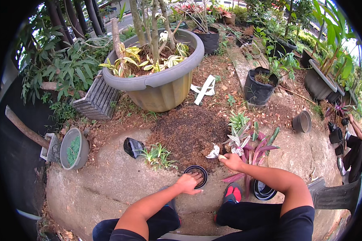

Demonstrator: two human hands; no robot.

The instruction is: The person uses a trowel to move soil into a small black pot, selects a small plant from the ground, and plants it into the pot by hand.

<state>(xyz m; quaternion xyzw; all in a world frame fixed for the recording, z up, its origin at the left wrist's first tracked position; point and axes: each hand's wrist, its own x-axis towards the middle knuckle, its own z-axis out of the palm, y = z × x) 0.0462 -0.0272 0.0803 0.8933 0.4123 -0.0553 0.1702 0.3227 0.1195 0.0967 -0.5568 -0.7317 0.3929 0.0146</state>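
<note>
My right hand [233, 162] grips the pale handle of a small hand trowel [213, 151]. Its whitish blade rests at the edge of a heap of dark, loose soil [187, 132]. Over a round black plastic pot [204, 182] at my feet lies my left hand [189, 183], palm down, fingers spread across the soil inside. Just left of that pot, a clump of green-and-white striped spider plants [158, 156] sits on the concrete. Beside my right hand are purple-leaved plants [261, 147] and a plant with striped pinkish-white leaves [237, 144].
A large planter [157, 96] with small trees stands behind the soil. To the left are a black plastic bag [133, 147] and a grey pot [84, 150] with green material inside. Another black pot [264, 192] is near my right foot. Far right, a person [354, 147] crouches by pots.
</note>
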